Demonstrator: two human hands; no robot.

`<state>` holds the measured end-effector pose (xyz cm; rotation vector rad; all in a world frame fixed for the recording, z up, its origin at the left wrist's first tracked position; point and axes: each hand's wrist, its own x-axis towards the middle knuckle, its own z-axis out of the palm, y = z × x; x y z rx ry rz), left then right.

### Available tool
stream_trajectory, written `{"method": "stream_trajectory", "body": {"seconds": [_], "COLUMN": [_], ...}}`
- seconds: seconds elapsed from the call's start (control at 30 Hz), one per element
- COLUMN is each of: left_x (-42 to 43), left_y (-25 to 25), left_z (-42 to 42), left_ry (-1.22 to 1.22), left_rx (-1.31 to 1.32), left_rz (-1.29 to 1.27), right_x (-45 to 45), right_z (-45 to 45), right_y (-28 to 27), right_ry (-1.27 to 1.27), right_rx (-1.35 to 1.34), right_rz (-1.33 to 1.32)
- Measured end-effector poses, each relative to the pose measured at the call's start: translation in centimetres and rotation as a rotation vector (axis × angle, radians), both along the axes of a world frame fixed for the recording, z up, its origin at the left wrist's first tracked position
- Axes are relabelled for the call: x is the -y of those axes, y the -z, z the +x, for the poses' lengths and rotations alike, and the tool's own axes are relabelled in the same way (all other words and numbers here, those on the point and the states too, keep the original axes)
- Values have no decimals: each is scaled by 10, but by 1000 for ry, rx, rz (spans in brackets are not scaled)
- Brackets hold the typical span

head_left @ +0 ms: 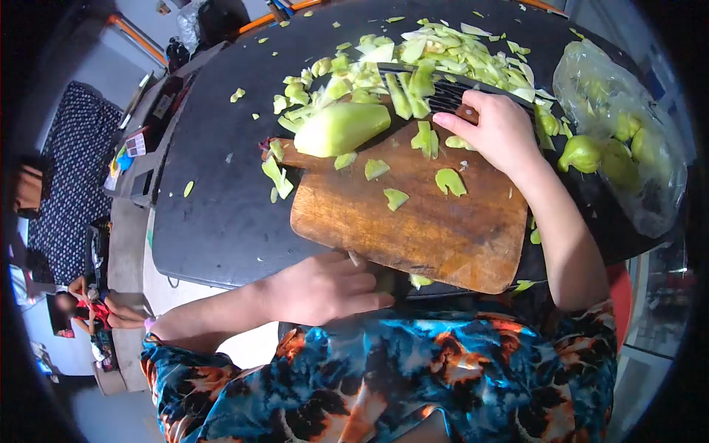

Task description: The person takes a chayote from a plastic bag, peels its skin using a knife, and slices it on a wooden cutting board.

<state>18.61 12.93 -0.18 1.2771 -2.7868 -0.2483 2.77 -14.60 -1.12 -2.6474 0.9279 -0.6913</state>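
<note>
My right hand (493, 127) is closed round the wooden handle of a knife (447, 94), whose dark blade lies over the far edge of the wooden cutting board (413, 207). Pale green pieces stick to the blade. A large peeled green vegetable (343, 129) rests at the board's far left, by its handle. Several green scraps (450, 181) are scattered on the board. My left hand (325, 289) is at the near left edge of the board, its fingers curled; what they hold, if anything, is hidden.
On the dark table (221, 177), a heap of green slices (458, 55) spreads beyond the board. A clear plastic bag (591, 81) with whole green vegetables (580, 153) stands at the right. Another person (111, 310) is in the background at far left.
</note>
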Motion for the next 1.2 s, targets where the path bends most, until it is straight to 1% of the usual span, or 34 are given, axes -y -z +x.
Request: {"method": "stream_trajectory", "body": {"seconds": [0.2, 0.27, 0.3, 0.33, 0.4, 0.43, 0.47, 0.53, 0.57, 0.63, 0.67, 0.7, 0.73, 0.8, 0.83, 0.87, 0.9, 0.93, 0.97, 1.03, 1.1, 1.2], "left_x": [3, -2, -5, -7, -7, -7, -5, -8, -9, -10, -11, -9, -3, 18, 33, 52, 76, 96, 125, 180, 232, 259], "left_y": [4, 6, 8, 13, 12, 12, 10, 15, 16, 16, 17, 10, -1, -28, -37, -51, -62, -70, -71, -65, -48, -47], "left_z": [5, 4, 4, 6, 7, 6, 4, 7, 8, 12, 20, 24, 26, 25, 24, 21, 15, 11, 8, 5, 2, -10], "left_ry": [39, -62, -112, -135, -124, -138, -157, -195, -202, -219, -176, -137, -96, -57, -31, -45, -68, -159, -182, -201, -92, -99], "left_rx": [-20, -71, -93, -121, -101, -121, -168, -169, -190, -229, -252, -249, -246, -326, -347, -366, -320, -203, -172, -229, -254, -63], "left_rz": [-27, -16, -18, -12, -35, -70, -102, -104, -103, -98, -69, -52, -39, -206, -347, -359, -467, -466, -553, -581, -684, -671], "right_x": [-2, 0, 5, 7, 17, 20, 21, 22, 23, 32, 33, 35, 37, 41, 42, 42, 41, 40, 40, 40, 42, 45], "right_z": [0, 3, 4, 7, 1, -6, -12, -24, -28, -37, -43, -43, -44, -47, -47, -46, -46, -46, -46, -46, -46, -47], "right_y": [-4, -4, -4, -4, -4, -4, -9, -11, -5, -5, -2, 0, 0, -5, -3, -3, -3, -3, -2, -1, 1, 1], "right_ry": [18, -9, -61, -53, -128, -111, -107, -83, -58, -75, -79, -75, -64, -52, -36, -26, -17, -5, -11, -14, -23, -12], "right_rx": [-37, -31, -26, -73, -17, -7, -14, 12, 93, 104, 108, 204, 183, 140, 152, 162, 173, 184, 179, 171, 181, 206], "right_rz": [0, -35, -64, -105, -316, -390, -413, -429, -448, -242, -129, -161, -146, -125, -199, -243, -287, -329, -318, -297, -323, -359]}}
